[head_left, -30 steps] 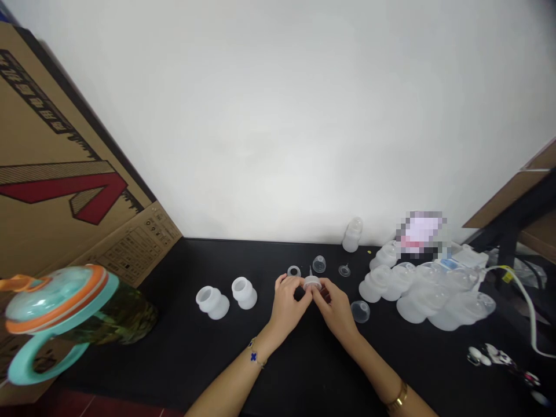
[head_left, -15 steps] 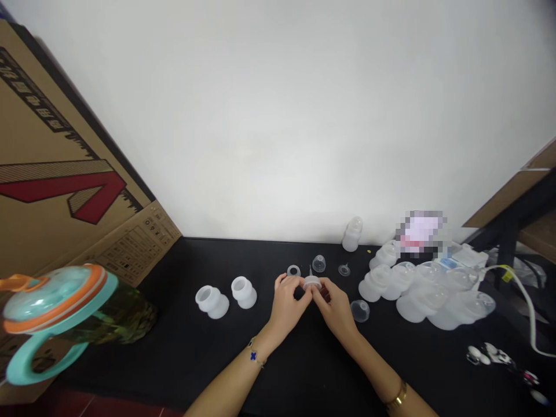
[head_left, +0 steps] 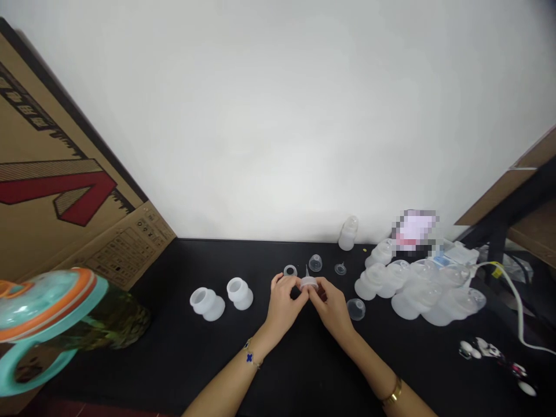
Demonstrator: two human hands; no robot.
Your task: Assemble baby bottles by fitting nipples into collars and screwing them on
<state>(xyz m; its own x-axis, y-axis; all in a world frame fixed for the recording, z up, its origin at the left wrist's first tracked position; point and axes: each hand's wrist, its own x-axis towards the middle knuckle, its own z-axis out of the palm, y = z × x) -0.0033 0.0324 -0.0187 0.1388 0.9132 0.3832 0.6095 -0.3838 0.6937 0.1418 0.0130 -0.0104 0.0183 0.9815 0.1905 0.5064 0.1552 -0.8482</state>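
My left hand (head_left: 284, 304) and my right hand (head_left: 332, 307) meet over the black table (head_left: 174, 347), both pinched on one small translucent plastic cap (head_left: 308, 282) with a thin upright tip. Just beyond the fingers lie a small ring (head_left: 289, 270), a clear dome (head_left: 315, 262) and a tiny clear disc (head_left: 340, 269). Another clear dome (head_left: 356, 309) rests beside my right hand. Two white open-mouthed bottle bodies (head_left: 208, 302) lie to the left of my left hand.
A heap of translucent bottles (head_left: 417, 286) fills the right side, one bottle (head_left: 348, 233) standing by the wall. A teal and orange lidded jug (head_left: 47, 318) sits at the near left by a cardboard box (head_left: 65, 185). A white cable (head_left: 516, 295) and earbuds (head_left: 478, 348) lie at right.
Both hands have stayed pinched on the cap. The view has shifted slightly, so everything sits a little further left.
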